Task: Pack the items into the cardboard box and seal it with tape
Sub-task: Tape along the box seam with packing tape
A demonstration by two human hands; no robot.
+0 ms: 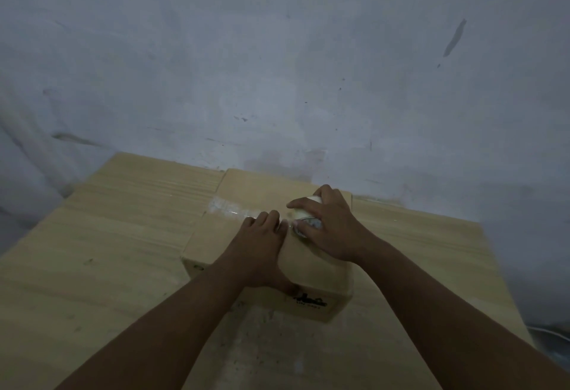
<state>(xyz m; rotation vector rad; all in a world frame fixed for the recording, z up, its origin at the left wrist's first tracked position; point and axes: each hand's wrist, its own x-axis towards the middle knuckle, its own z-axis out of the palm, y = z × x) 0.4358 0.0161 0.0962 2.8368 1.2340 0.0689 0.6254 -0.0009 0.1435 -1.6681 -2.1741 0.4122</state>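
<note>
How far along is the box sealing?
Done: the cardboard box is closed, and a tape strip runs from its left edge to mid-top. In hand: the left hand presses the strip flat while the right hand grips the tape roll. Left: tape the right half, then cut.

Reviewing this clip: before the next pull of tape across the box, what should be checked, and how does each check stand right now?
1. Flaps of the cardboard box lie shut and flat: ok.
2. Tape strip is stuck down from the box's left edge: ok.
3. Left hand presses the strip flat beside the roll: ok.
4. Right hand grips the tape roll on the box top: ok.
5. Strip reaches the box's right edge: not ok, the roll is short of it.
6. Items packed inside: cannot tell, the box is closed.
</note>
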